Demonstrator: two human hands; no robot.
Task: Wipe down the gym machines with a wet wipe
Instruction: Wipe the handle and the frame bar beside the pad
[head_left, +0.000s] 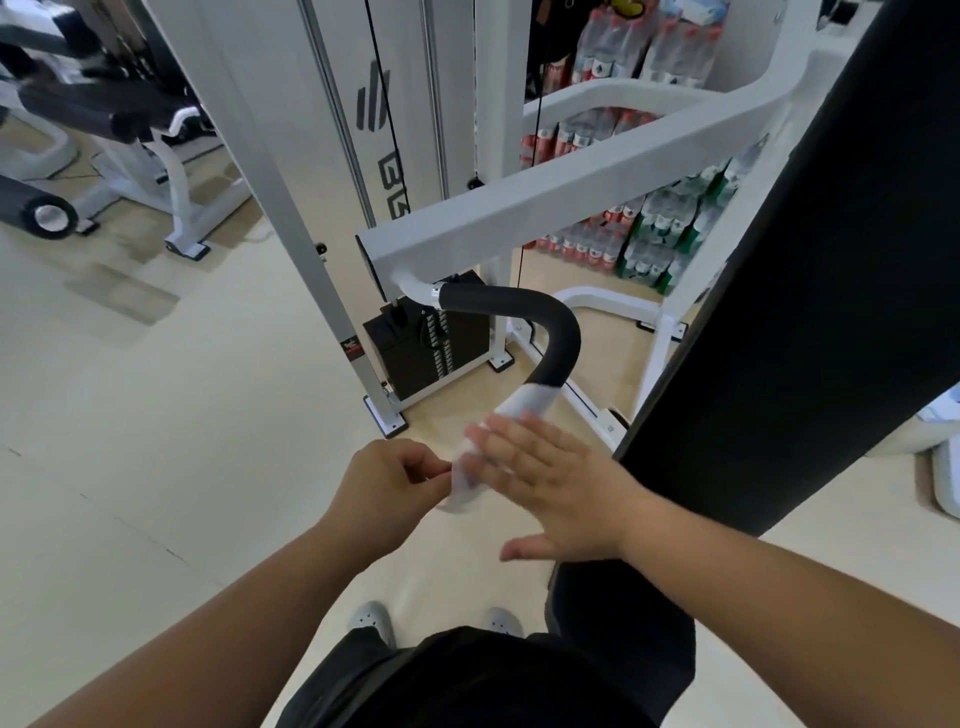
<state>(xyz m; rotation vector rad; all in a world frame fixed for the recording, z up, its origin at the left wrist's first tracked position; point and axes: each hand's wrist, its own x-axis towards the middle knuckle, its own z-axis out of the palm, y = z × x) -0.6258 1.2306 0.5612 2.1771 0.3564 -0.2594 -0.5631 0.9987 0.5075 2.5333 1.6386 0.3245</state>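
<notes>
A white gym machine arm (545, 192) ends in a curved black foam handle (535, 317) at the centre of the view. A white wet wipe (524, 402) is wrapped around the handle's near end, down to its blurred tip (462, 488). My left hand (389, 486) pinches the wipe's edge at the left of the tip with closed fingers. My right hand (550, 488) lies flat over the wrapped end, fingers spread and pointing left, blurred by motion. Part of the wipe is hidden under my right hand.
A tall black pad (810, 291) stands close on the right. The machine's weight stack (431, 348) and white upright frame (291, 208) are behind the handle. Another bench machine (130, 130) is at far left. Bottled water packs (665, 228) are stacked at the back right.
</notes>
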